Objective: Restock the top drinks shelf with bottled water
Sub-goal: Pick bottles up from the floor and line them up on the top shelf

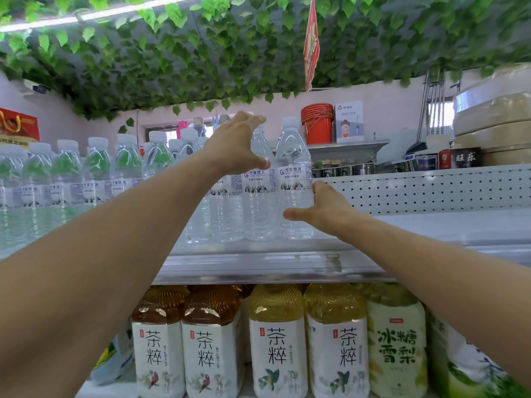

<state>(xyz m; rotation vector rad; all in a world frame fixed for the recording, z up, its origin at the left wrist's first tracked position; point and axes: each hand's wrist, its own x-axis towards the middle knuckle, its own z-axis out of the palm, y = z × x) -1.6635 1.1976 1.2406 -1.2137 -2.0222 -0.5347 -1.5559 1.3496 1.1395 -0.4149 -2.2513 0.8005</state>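
The end bottle (295,179) stands upright at the right end of the front row on the top shelf (258,264), touching the neighbouring bottle (258,202) on its left. Your right hand (324,206) lies against its right side, with the thumb stretched across the front below the label. Your fingers pass behind the bottle, so you cannot tell whether they close round it. Your left hand (234,145) is spread wide over the neighbouring bottle, thumb tip on its shoulder and fingers up by the cap. A row of water bottles (94,173) runs off to your left. Tea bottles (275,340) fill the shelf below. Red buckets (317,123) stand behind, under a leaf garland (201,53).
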